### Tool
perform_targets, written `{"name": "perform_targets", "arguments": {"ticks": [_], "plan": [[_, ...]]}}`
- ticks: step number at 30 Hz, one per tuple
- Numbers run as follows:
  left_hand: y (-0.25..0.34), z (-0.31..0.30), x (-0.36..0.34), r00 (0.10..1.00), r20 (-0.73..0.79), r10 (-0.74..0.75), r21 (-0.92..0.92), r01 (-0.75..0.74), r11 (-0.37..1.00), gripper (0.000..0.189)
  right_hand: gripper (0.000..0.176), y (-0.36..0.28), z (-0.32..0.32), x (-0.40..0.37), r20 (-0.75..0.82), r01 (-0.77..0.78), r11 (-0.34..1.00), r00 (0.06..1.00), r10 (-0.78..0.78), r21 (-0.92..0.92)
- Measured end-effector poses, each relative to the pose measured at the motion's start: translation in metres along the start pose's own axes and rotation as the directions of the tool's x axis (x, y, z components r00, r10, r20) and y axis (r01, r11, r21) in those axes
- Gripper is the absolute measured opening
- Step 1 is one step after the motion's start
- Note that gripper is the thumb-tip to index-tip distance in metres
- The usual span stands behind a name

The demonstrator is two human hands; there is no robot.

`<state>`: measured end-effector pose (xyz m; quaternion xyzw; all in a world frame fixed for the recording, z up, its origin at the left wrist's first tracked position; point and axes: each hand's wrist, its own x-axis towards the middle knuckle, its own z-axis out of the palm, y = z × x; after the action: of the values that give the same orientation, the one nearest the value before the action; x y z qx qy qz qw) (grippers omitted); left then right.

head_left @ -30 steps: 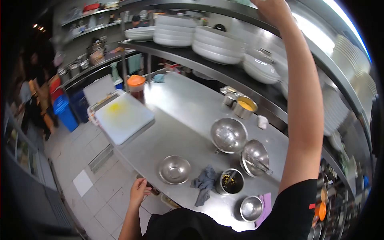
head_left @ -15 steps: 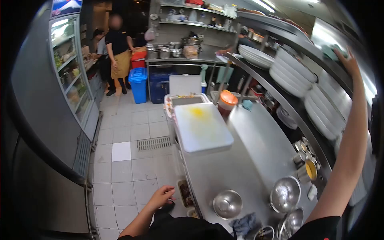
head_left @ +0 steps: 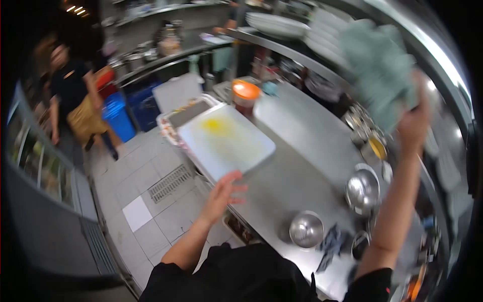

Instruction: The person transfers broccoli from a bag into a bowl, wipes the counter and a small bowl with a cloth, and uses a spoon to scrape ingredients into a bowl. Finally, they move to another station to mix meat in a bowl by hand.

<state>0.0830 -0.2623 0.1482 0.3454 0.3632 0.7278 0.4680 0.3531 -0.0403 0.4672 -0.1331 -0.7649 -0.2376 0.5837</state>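
Observation:
Raised at the upper right, my right hand (head_left: 415, 121) is closed on a pale green cloth (head_left: 375, 70), which hangs loosely and is blurred by motion. My left hand (head_left: 224, 195) is empty, its fingers apart, near the front edge of the steel counter (head_left: 271, 201). Just beyond it lies a white cutting board (head_left: 236, 151) with a yellow stain. A steel bowl (head_left: 306, 229) rests on the counter, with a dark crumpled cloth (head_left: 330, 246) beside it. Another steel bowl (head_left: 362, 189) is farther right.
An orange-lidded container (head_left: 245, 91) stands behind the board. White plates (head_left: 276, 24) are stacked on the shelf above. A metal pot with yellow contents (head_left: 375, 150) sits along the right side. Across the tiled floor, a person (head_left: 75, 85) stands near a blue bin (head_left: 118, 117).
My right hand has come down from the upper shelf, bringing the green cloth. My left hand has risen toward the cutting board. The view has turned right.

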Motion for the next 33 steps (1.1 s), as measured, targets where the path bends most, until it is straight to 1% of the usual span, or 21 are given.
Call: {"name": "perform_targets", "arguments": {"ticks": [1, 3, 4, 5, 8, 10, 12, 14, 15, 17, 18, 20, 21, 22, 23, 24, 25, 27, 29, 30, 33], "plan": [[0.008, 0.015, 0.009, 0.997, 0.054, -0.063, -0.007, 0.064, 0.998, 0.045, 0.041, -0.055, -0.004, -0.041, 0.174, -0.019, 1.0, 0.985, 0.015, 0.021], [0.011, 0.045, 0.025, 0.978, 0.126, -0.167, -0.515, 0.208, 0.832, 0.048, 0.051, -0.131, 0.008, -0.124, 0.537, -0.102, 0.972, 0.843, -0.029, 0.213], [0.0, 0.05, 0.032, 0.961, 0.164, -0.224, -0.513, 0.277, 0.813, 0.048, 0.056, -0.165, 0.026, -0.169, 0.626, -0.225, 0.917, 0.779, -0.034, 0.33], [-0.014, 0.052, 0.036, 0.933, 0.186, -0.307, -0.483, 0.359, 0.799, 0.046, 0.062, -0.205, 0.04, -0.216, 0.754, -0.474, 0.845, 0.642, 0.139, 0.248], [-0.06, 0.051, 0.033, 0.86, 0.171, -0.48, -0.4, 0.506, 0.764, 0.041, 0.063, -0.231, 0.002, -0.255, 0.822, -0.762, 0.617, 0.471, 0.32, 0.197], [-0.08, 0.05, 0.017, 0.896, 0.092, -0.435, -0.121, 0.444, 0.888, 0.038, 0.065, -0.223, -0.04, -0.26, 0.818, -0.78, 0.614, 0.43, 0.382, 0.124], [-0.086, 0.058, 0.01, 0.863, 0.119, -0.491, -0.127, 0.503, 0.855, 0.038, 0.066, -0.215, -0.07, -0.255, 0.818, -0.777, 0.625, 0.404, 0.41, 0.071], [-0.089, 0.068, 0.001, 0.697, 0.335, -0.634, -0.257, 0.715, 0.651, 0.046, 0.067, -0.212, -0.086, -0.25, 0.744, -0.728, 0.685, 0.474, 0.47, 0.031], [-0.093, 0.078, -0.007, 0.687, 0.342, -0.641, -0.254, 0.724, 0.641, 0.046, 0.07, -0.216, -0.08, -0.251, 0.719, -0.725, 0.687, 0.504, 0.478, 0.052], [-0.096, 0.101, -0.029, 0.705, 0.601, -0.376, -0.08, 0.521, 0.85, 0.058, 0.068, -0.208, -0.084, -0.256, 0.702, -0.674, 0.738, 0.509, 0.498, -0.034], [-0.093, 0.106, -0.025, 0.706, 0.601, -0.375, -0.08, 0.52, 0.85, 0.058, 0.067, -0.2, -0.085, -0.26, 0.69, -0.608, 0.786, 0.524, 0.5, -0.109], [-0.078, 0.129, 0.0, 0.387, 0.682, -0.62, 0.031, 0.832, 0.554, 0.065, 0.063, -0.175, -0.097, -0.273, 0.486, -0.696, 0.699, 0.56, 0.672, -0.164], [-0.087, 0.126, 0.005, 0.492, 0.671, -0.554, 0.147, 0.645, 0.75, 0.062, 0.062, -0.162, -0.102, -0.275, 0.394, -0.692, 0.692, 0.588, 0.707, -0.208], [-0.092, 0.124, 0.011, 0.485, 0.672, -0.56, 0.149, 0.652, 0.744, 0.062, 0.062, -0.152, -0.107, -0.273, 0.296, -0.714, 0.665, 0.601, 0.743, -0.218], [-0.096, 0.122, 0.019, 0.665, 0.519, -0.537, 0.389, 0.376, 0.841, 0.059, 0.062, -0.145, -0.108, -0.274, 0.234, -0.712, 0.66, 0.617, 0.751, -0.241], [-0.101, 0.121, 0.025, 0.824, 0.39, -0.41, 0.627, 0.088, 0.774, 0.057, 0.062, -0.14, -0.108, -0.275, 0.172, -0.708, 0.657, 0.635, 0.753, -0.261], [-0.115, 0.117, 0.027, 0.825, 0.391, -0.409, 0.626, 0.088, 0.775, 0.057, 0.062, -0.141, -0.106, -0.28, 0.173, -0.706, 0.658, 0.636, 0.752, -0.262], [-0.157, 0.105, 0.028, 0.895, 0.254, -0.368, 0.924, -0.112, 0.365, 0.044, 0.062, -0.153, -0.091, -0.305, 0.263, -0.662, 0.618, 0.563, 0.784, -0.424], [-0.193, 0.105, 0.02, 0.872, 0.292, -0.392, 0.94, -0.186, 0.286, 0.04, 0.062, -0.165, -0.062, -0.365, 0.422, -0.621, 0.576, 0.395, 0.816, -0.531], [-0.207, 0.108, 0.017, 0.846, 0.33, -0.419, 0.942, -0.266, 0.205, 0.037, 0.062, -0.173, -0.051, -0.401, 0.54, -0.511, 0.578, 0.24, 0.807, -0.636], [-0.23, 0.112, 0.012, 0.907, 0.288, -0.307, 0.936, -0.199, 0.289, 0.035, 0.058, -0.158, -0.039, -0.399, 0.647, -0.487, 0.612, 0.119, 0.753, -0.623]]}}
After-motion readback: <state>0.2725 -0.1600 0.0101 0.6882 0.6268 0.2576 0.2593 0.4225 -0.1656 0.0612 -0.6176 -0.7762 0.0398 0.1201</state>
